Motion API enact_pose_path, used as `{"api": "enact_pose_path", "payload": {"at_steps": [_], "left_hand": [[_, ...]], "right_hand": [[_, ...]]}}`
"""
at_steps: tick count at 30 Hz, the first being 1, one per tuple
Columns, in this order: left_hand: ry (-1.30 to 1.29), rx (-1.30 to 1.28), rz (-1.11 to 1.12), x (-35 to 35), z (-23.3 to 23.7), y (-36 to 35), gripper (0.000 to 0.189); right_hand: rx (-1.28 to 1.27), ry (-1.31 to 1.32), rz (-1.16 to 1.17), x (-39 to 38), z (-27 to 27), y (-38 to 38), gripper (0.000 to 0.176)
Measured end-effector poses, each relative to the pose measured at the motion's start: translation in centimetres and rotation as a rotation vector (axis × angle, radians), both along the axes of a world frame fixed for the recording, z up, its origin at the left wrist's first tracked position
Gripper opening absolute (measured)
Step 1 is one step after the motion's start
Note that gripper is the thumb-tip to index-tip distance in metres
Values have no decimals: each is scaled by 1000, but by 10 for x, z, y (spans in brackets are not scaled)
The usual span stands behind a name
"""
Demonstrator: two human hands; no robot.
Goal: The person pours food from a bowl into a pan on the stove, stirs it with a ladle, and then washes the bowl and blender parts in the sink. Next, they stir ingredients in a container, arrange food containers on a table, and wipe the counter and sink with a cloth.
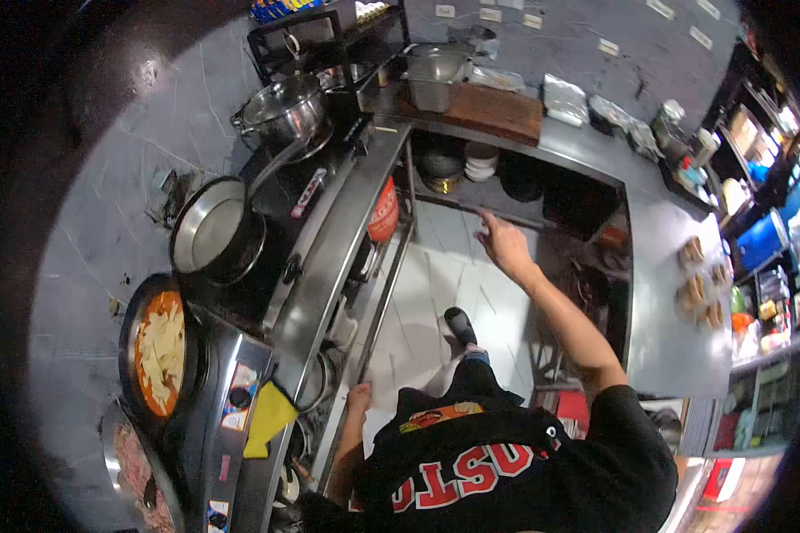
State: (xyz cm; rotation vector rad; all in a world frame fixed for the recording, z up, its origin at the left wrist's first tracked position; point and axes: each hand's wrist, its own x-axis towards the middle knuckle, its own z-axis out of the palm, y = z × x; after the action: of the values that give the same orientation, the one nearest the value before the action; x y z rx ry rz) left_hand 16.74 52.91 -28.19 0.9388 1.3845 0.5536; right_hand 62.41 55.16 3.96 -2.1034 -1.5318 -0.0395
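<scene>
My right hand (504, 242) reaches forward over the tiled floor, its index finger stretched out and the thumb apart, with nothing in it. Beyond its fingertips is a low shelf under the counter with a stack of white bowls (482, 163) and a dark pan (443, 165). Low at my left side, my left hand (359, 397) looks closed around the metal rail (384, 306) along the front of the stove stand; its fingers are small and partly hidden. A yellow cloth (269, 420) hangs over the stove edge near that hand.
Along the left stand a pot (284, 111), a frying pan (212, 224), a pan of red sauce with pale slices (160, 355) and a pan of meat (133, 466). A wooden board (493, 111) lies on the back counter. The steel counter (671, 266) on the right carries bread-like pieces (692, 293).
</scene>
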Motion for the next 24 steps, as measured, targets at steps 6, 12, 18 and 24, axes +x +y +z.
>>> {"api": "enact_pose_path", "payload": {"at_steps": [6, 12, 18, 24], "left_hand": [[-57, -159, -201, 38, -12, 49, 23], [212, -188, 322, 118, 24, 42, 18], [251, -215, 448, 168, 80, 51, 18], [303, -277, 434, 171, 74, 40, 16]], "right_hand": [[255, -251, 145, 91, 48, 260, 31], [104, -528, 117, 145, 65, 452, 30], [-313, -399, 271, 183, 66, 528, 24], [-437, -635, 160, 247, 96, 542, 23]]}}
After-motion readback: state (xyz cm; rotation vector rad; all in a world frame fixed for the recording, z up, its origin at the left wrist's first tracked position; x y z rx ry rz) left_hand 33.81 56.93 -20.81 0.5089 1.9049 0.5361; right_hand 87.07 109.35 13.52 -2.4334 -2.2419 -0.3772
